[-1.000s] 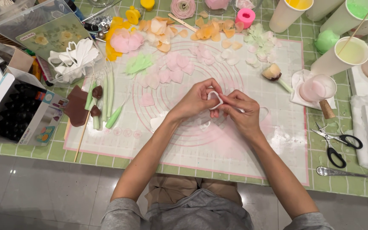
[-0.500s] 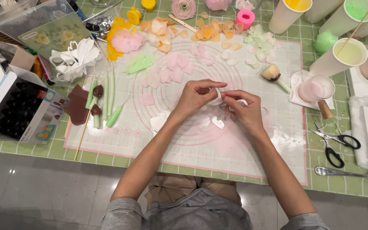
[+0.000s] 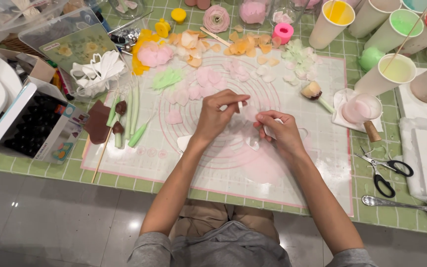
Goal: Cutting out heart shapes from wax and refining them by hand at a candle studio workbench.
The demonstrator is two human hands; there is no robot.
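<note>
My left hand [image 3: 216,118] pinches a short white stick [image 3: 240,105] between thumb and fingers, just above the translucent work mat [image 3: 322,163]. A little to its right, my right hand [image 3: 282,133] is closed on a small pale piece [image 3: 269,132] that its fingers mostly hide. The two hands are a short gap apart. Under them lies a thin rolled-out pink sheet [image 3: 268,165] with white cut shapes beside it. Loose pink petals [image 3: 198,84] lie on the mat beyond my left hand.
Scissors [image 3: 384,170] and a spoon [image 3: 411,205] lie at the right. Paper cups [image 3: 389,74] of coloured liquid stand at the back right. Green stems [image 3: 129,116] and brown pieces [image 3: 100,123] sit left of the mat, beside an open box [image 3: 30,123]. Orange petals [image 3: 243,45] lie at the back.
My hands were joined on the white stick. They have drawn apart: the left keeps the stick, and the right has dropped lower to the right.
</note>
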